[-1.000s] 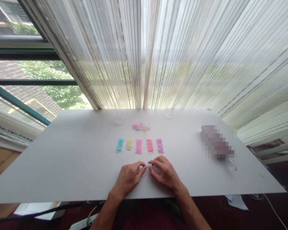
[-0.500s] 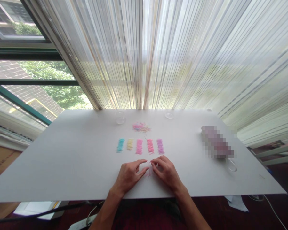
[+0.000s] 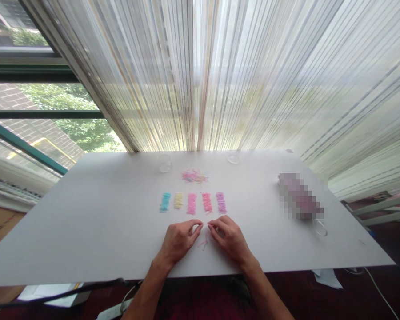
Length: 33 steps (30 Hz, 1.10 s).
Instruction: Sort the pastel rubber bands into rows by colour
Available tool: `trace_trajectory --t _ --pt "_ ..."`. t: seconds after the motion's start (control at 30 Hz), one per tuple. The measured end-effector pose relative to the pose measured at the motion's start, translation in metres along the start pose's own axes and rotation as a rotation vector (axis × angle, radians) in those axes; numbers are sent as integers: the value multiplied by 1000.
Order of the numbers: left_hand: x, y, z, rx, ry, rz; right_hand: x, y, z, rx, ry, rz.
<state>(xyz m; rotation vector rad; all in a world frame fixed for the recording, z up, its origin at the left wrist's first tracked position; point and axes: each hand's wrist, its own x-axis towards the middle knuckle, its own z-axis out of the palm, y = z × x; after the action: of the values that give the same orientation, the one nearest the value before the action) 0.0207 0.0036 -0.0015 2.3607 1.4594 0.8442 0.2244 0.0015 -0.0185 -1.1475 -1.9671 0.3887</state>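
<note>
My left hand (image 3: 180,238) rests at the table's front middle, thumb and forefinger pinched together. Facing it, my right hand (image 3: 229,236) is pinched too, its fingertips a small gap from the left ones. Whatever either pinch holds is too small to make out. On the table between the hands lie a few thin pink pieces (image 3: 204,242). Beyond them runs a row of small colour-sorted stacks: blue (image 3: 165,202), yellow (image 3: 178,200), pink (image 3: 191,203), coral pink (image 3: 207,202) and purple (image 3: 222,202). A loose mixed-colour pile (image 3: 194,176) lies behind the row.
A clear cup (image 3: 164,164) and a clear round lid (image 3: 234,159) stand near the back edge of the white table (image 3: 103,222). To the right lies a blurred purplish object (image 3: 300,195) with a loop (image 3: 320,227). Striped curtains (image 3: 253,89) hang behind the table.
My left thumb and forefinger, apart before, have closed into a pinch near the right fingertips. My right hand stays pinched in nearly the same place. The view has shifted slightly.
</note>
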Motion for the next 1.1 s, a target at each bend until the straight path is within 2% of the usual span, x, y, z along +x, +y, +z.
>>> trace_trajectory --t 0.27,0.43,0.8,1.1 --pt "1 -8 4 52 9 66 -1 2 2 -73 -32 -9" --pt "4 -8 4 54 16 71 1 3 3 -81 -8 11" --pt "29 4 13 107 34 -41 0 6 3 -72 119 109" --pt "35 3 26 159 9 -94 0 4 4 -127 68 66"
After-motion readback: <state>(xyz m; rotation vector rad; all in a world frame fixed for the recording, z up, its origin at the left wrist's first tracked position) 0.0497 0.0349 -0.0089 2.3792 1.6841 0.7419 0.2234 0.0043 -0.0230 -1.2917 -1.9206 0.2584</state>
